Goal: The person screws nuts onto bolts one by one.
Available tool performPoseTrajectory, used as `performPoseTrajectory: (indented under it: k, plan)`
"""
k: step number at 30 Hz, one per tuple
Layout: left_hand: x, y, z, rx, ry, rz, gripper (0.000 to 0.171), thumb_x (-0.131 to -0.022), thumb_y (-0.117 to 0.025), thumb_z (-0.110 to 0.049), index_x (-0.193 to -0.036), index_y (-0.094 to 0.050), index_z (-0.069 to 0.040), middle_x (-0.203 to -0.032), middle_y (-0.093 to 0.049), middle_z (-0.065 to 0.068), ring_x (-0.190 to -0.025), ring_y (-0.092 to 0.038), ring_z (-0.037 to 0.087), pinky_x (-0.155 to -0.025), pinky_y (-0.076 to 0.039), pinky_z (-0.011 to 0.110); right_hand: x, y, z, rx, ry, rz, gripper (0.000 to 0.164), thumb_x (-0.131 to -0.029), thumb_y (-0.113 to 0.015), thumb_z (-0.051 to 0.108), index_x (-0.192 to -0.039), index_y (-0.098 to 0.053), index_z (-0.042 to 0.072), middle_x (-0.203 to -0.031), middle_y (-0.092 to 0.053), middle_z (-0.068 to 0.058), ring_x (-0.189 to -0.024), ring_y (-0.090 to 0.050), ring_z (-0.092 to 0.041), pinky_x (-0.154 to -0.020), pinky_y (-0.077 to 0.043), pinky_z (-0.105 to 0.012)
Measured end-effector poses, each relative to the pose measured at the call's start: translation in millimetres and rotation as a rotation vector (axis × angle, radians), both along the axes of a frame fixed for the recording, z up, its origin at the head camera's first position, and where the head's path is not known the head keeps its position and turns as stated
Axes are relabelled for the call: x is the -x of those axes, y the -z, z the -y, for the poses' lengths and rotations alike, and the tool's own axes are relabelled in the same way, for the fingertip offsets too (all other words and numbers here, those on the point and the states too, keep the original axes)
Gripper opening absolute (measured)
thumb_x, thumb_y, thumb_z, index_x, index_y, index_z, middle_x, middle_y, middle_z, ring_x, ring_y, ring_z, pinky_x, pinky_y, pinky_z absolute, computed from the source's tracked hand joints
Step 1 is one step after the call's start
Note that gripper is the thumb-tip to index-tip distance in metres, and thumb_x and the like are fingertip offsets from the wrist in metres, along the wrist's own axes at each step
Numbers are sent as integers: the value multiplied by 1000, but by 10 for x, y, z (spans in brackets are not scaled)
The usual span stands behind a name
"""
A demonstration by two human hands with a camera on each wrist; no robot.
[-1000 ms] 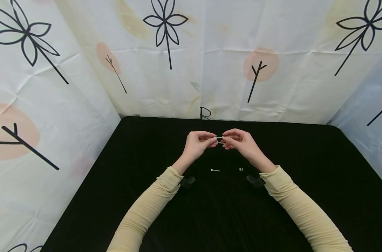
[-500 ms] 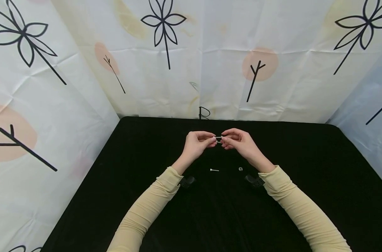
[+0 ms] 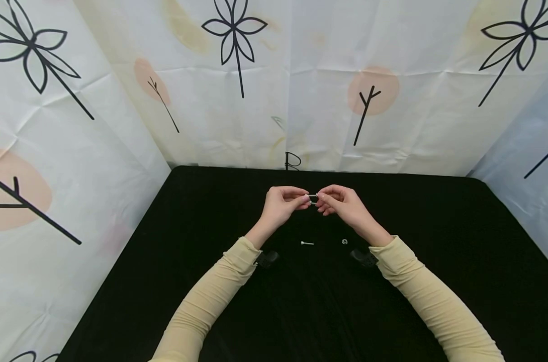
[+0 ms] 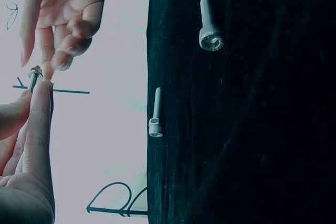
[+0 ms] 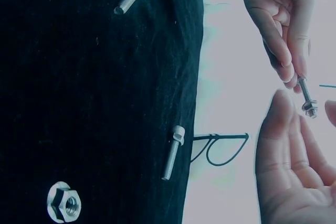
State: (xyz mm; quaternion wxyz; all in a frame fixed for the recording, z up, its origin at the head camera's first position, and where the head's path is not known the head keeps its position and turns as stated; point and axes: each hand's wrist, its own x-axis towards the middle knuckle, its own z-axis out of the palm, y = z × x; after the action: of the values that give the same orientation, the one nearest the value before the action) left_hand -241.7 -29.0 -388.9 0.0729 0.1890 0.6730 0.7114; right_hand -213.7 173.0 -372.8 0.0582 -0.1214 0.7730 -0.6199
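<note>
My left hand [image 3: 280,206] pinches a metal bolt [image 5: 305,92] near its head end, between thumb and fingertips. A flange nut [image 5: 309,107] sits on the bolt's free end, with a little thread showing past it. My right hand [image 3: 344,205] is right at that end. In the right wrist view its fingers [image 5: 280,116] and thumb stand spread either side of the nut, with a gap to it. Beneath the hands, on the black cloth, lies a socket-head bolt with a nut up by its head [image 4: 155,121]. The held bolt's head is hidden in my left fingers.
Closer to me on the black-covered table [image 3: 274,311] lie another socket-head bolt [image 3: 307,243] and, to its right, a loose flange nut [image 3: 344,242]. A patterned white curtain [image 3: 319,110] rises behind the table and along both sides.
Both hands stay in almost the same place with the bolt between them. The right fingertips have shifted slightly at the nut end; the head view has moved a little.
</note>
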Motion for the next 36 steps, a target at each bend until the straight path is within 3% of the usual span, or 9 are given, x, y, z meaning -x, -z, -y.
performPoseTrajectory:
  k: [6, 11, 14, 17, 20, 24, 27, 32, 36]
  plan:
    - [-7, -36, 5, -8, 13, 27, 21, -89, -66, -4, -104, -67, 10, -98, -69, 21, -86, -70, 28, -77, -59, 35, 2, -2, -6, 44, 7, -66, 27, -93, -65, 10, -112, -58, -9, -104, -63, -27, -91, -65, -37, -81, -57, -43]
    - [-18, -90, 12, -10, 37, 35, 21, -90, -65, -2, -105, -66, 13, -101, -67, 27, -91, -67, 37, -80, -58, 39, 7, -26, -1, 1, 29, -24, 34, -97, -60, 20, -111, -60, -11, -97, -65, -24, -84, -67, -26, -76, -59, -38]
    - [-74, -184, 30, 2, 44, 40, 21, -90, -63, 2, -106, -64, 16, -102, -66, 29, -92, -66, 39, -82, -57, 41, 1, -36, -1, 23, 29, -8, 36, -99, -57, 22, -114, -57, -10, -99, -64, -25, -84, -67, -25, -77, -59, -36]
    - [-124, -255, 46, 10, 44, 43, 21, -90, -63, 4, -106, -63, 18, -101, -66, 28, -91, -67, 37, -82, -57, 42, -6, -33, -3, 68, 12, -20, 31, -97, -59, 15, -116, -56, -10, -104, -63, -29, -88, -67, -28, -82, -57, -45]
    - [-87, -174, 33, -6, 33, 38, 21, -89, -65, 1, -104, -65, 15, -98, -68, 23, -86, -69, 31, -79, -58, 38, -6, -28, -5, 83, 1, -32, 29, -95, -61, 11, -114, -57, -11, -104, -63, -29, -88, -68, -27, -85, -54, -51]
    - [-17, -51, -1, -16, 15, 23, 20, -88, -68, -4, -102, -68, 10, -95, -70, 19, -82, -71, 26, -76, -59, 36, 9, -24, 9, 55, 34, 3, 38, -97, -61, 21, -113, -57, -13, -95, -66, -24, -83, -68, -25, -77, -59, -40]
    - [-12, -42, -3, -3, 8, 21, 20, -88, -68, -4, -102, -68, 10, -95, -70, 20, -84, -70, 28, -76, -59, 36, 13, -18, 14, 59, 49, 31, 45, -97, -59, 28, -115, -56, -13, -93, -66, -20, -83, -67, -25, -74, -60, -34]
    - [-9, -17, 9, -23, 6, 29, 20, -88, -68, -4, -102, -68, 10, -96, -69, 20, -85, -70, 28, -76, -59, 35, -2, -19, -4, 106, 14, -6, 34, -96, -62, 17, -116, -56, -9, -101, -66, -22, -90, -66, -32, -85, -55, -47]
    - [-12, -10, 3, -36, 11, 13, 19, -88, -67, -2, -102, -68, 11, -94, -70, 17, -82, -71, 24, -74, -60, 33, -6, -15, -12, 84, 1, -28, 29, -94, -62, 10, -114, -58, -10, -104, -65, -25, -92, -66, -35, -88, -52, -53]
